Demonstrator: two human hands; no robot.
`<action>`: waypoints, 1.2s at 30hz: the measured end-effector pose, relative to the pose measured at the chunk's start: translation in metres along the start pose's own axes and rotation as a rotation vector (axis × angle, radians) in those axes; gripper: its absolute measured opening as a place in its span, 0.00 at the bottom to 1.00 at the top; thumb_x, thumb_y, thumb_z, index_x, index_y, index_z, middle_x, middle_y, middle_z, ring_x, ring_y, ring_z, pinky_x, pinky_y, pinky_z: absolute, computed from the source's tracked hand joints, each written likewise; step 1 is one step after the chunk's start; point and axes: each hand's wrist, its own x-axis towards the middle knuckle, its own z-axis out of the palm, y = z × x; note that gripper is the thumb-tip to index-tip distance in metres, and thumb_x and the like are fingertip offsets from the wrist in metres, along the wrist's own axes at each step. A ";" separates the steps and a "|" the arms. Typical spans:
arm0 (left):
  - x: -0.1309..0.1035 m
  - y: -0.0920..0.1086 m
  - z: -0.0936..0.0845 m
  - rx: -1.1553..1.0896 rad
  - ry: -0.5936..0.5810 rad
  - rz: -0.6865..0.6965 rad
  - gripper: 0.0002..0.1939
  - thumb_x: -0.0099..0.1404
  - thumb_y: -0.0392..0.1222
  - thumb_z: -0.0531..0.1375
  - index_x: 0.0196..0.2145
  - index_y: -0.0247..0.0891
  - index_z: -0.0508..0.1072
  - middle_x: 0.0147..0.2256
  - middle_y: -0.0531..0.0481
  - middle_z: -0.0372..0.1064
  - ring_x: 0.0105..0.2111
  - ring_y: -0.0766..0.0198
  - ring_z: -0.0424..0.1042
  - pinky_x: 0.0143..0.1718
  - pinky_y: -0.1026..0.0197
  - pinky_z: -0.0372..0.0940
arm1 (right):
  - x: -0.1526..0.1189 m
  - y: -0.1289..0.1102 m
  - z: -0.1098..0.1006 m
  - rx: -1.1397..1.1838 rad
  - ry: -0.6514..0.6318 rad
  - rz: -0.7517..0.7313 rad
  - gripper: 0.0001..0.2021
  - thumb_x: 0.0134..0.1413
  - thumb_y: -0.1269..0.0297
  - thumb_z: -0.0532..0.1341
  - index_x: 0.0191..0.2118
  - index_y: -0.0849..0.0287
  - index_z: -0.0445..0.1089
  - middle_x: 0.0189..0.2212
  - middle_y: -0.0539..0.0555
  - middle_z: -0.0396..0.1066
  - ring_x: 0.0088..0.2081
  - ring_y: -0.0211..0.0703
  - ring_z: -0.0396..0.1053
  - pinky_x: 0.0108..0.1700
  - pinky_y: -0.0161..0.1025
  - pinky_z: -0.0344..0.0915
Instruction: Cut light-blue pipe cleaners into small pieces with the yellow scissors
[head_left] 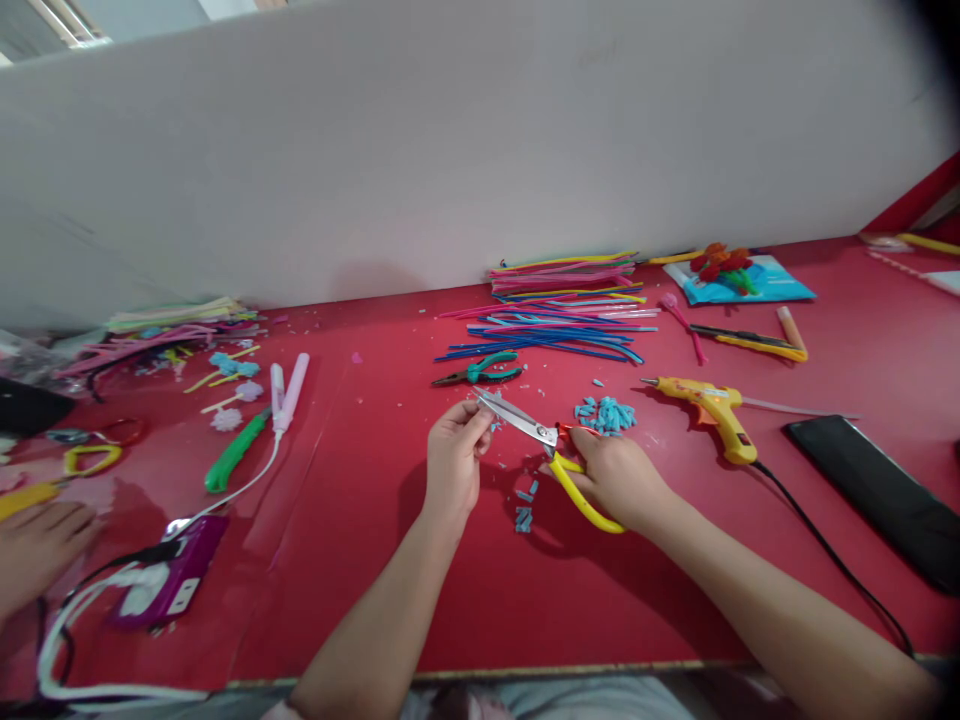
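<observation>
My right hand (611, 468) grips scissors (574, 485) with yellow and red handles, their blades pointing up and left. At the blade tips, my left hand (455, 450) is closed in a pinch; what it holds is too small to name. A heap of short blue pieces (611, 415) lies just beyond my right hand. Several more cut blue pieces (523, 518) rest on the red table (465, 620) between my forearms. Green-handled pliers (480, 372) lie beyond my left hand.
Bundles of coloured stems (562, 310) lie near the grey partition (375, 150). To the right are a yellow glue gun (712, 408) and a black phone (874, 490). On the left are a purple power strip (184, 570), a green cutter (236, 452) and another person's hand (45, 540).
</observation>
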 end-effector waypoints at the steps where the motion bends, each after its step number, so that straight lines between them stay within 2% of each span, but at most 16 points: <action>1: 0.000 0.000 0.000 0.001 -0.002 0.003 0.05 0.49 0.36 0.60 0.23 0.33 0.67 0.19 0.56 0.58 0.16 0.77 0.54 0.16 0.71 0.45 | 0.000 0.000 0.000 -0.001 -0.004 -0.001 0.20 0.52 0.46 0.43 0.29 0.59 0.58 0.20 0.54 0.67 0.20 0.38 0.62 0.21 0.34 0.41; 7: 0.000 -0.001 -0.002 0.020 -0.028 0.011 0.05 0.50 0.37 0.60 0.25 0.33 0.68 0.19 0.55 0.59 0.17 0.77 0.54 0.16 0.71 0.46 | 0.000 0.004 0.000 0.000 -0.010 0.024 0.21 0.50 0.45 0.44 0.28 0.59 0.59 0.18 0.53 0.65 0.19 0.37 0.60 0.21 0.34 0.40; 10: 0.000 -0.001 -0.002 0.036 -0.036 -0.002 0.06 0.51 0.38 0.60 0.26 0.33 0.67 0.19 0.56 0.58 0.17 0.76 0.54 0.17 0.70 0.46 | 0.001 0.004 0.001 0.082 0.008 0.057 0.18 0.49 0.48 0.48 0.27 0.59 0.59 0.18 0.52 0.64 0.19 0.36 0.58 0.21 0.33 0.41; 13: -0.002 -0.002 0.001 0.076 -0.073 -0.077 0.08 0.50 0.39 0.60 0.27 0.33 0.67 0.19 0.56 0.58 0.17 0.76 0.55 0.17 0.70 0.46 | 0.004 0.000 0.002 0.320 0.040 0.108 0.15 0.46 0.51 0.52 0.25 0.59 0.58 0.16 0.49 0.60 0.19 0.34 0.55 0.21 0.32 0.44; 17: -0.007 -0.005 0.007 0.148 -0.239 -0.242 0.10 0.49 0.42 0.61 0.28 0.33 0.68 0.19 0.55 0.60 0.17 0.75 0.56 0.17 0.70 0.48 | 0.008 -0.004 0.003 0.813 0.102 0.168 0.13 0.45 0.53 0.54 0.24 0.59 0.58 0.16 0.45 0.56 0.18 0.32 0.54 0.20 0.30 0.49; 20: -0.011 -0.007 0.011 0.191 -0.349 -0.324 0.11 0.49 0.44 0.61 0.27 0.33 0.68 0.20 0.54 0.62 0.17 0.74 0.57 0.18 0.69 0.50 | 0.008 -0.005 0.000 1.134 0.074 0.232 0.11 0.44 0.55 0.55 0.28 0.58 0.59 0.12 0.41 0.53 0.13 0.31 0.52 0.16 0.30 0.51; 23: -0.015 -0.009 0.014 0.253 -0.427 -0.358 0.10 0.49 0.43 0.61 0.25 0.33 0.69 0.20 0.54 0.61 0.17 0.74 0.57 0.18 0.69 0.50 | 0.007 -0.006 -0.005 1.276 0.007 0.243 0.10 0.43 0.57 0.56 0.30 0.58 0.60 0.09 0.39 0.51 0.10 0.31 0.51 0.14 0.30 0.51; 27: -0.016 -0.010 0.016 0.311 -0.505 -0.339 0.08 0.50 0.41 0.60 0.24 0.33 0.69 0.20 0.54 0.61 0.18 0.73 0.57 0.20 0.69 0.52 | 0.005 -0.005 -0.008 1.312 -0.052 0.187 0.08 0.41 0.61 0.57 0.26 0.59 0.60 0.09 0.40 0.51 0.10 0.29 0.50 0.13 0.28 0.50; 29: -0.015 -0.011 0.015 0.336 -0.501 -0.317 0.07 0.50 0.40 0.60 0.25 0.33 0.70 0.20 0.54 0.61 0.18 0.73 0.57 0.21 0.68 0.52 | 0.005 -0.005 -0.007 1.293 -0.039 0.188 0.07 0.41 0.62 0.57 0.26 0.59 0.59 0.10 0.40 0.52 0.11 0.28 0.51 0.13 0.28 0.50; 31: -0.014 -0.013 0.013 0.377 -0.448 -0.276 0.07 0.50 0.41 0.59 0.25 0.34 0.70 0.19 0.54 0.61 0.18 0.72 0.58 0.21 0.68 0.53 | 0.005 -0.004 -0.005 1.265 -0.019 0.205 0.05 0.41 0.63 0.55 0.26 0.59 0.59 0.11 0.40 0.52 0.11 0.28 0.52 0.13 0.28 0.50; 36: -0.009 -0.016 0.007 0.572 -0.279 -0.038 0.12 0.54 0.45 0.55 0.20 0.35 0.69 0.18 0.53 0.62 0.20 0.69 0.60 0.22 0.67 0.55 | 0.009 -0.003 -0.001 1.189 0.016 0.245 0.05 0.41 0.63 0.54 0.24 0.58 0.56 0.11 0.40 0.50 0.11 0.29 0.51 0.14 0.29 0.50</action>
